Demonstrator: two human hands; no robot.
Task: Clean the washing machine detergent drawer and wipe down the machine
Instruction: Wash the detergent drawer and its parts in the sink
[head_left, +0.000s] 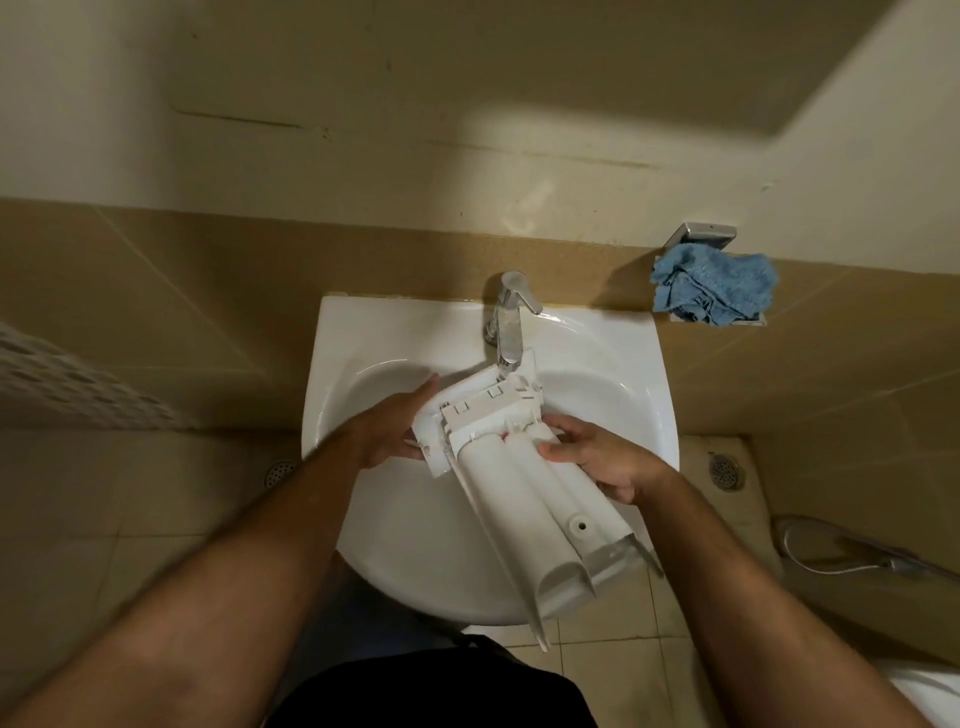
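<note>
White porcelain forms the one sink (613, 384), fixed to a tan tiled wall, and over its bowl a person holds the single detergent drawer (524, 493). Its long axis runs from the tap down toward the person and a little to the right; the wide front panel end lies under the one chrome tap (511, 322), and the open back end reaches past the sink's near rim. It is turned underside up, showing three rounded white ridges running lengthwise, a small round hole near the back, and ribbed clips at the panel end. All of it is white plastic. Water seems to fall from the spout onto the panel end, though blur makes that hard to judge.

Two bare hands hold it. Left hand (395, 431) cups the panel's left edge, fingers fairly straight against it. Right hand (597, 457) has its grip closed on the drawer's right side, thumb on top and fingers curled below.

One crumpled blue cloth (714, 288) rests on a small wall shelf (701, 234) to the right of the tap.
</note>
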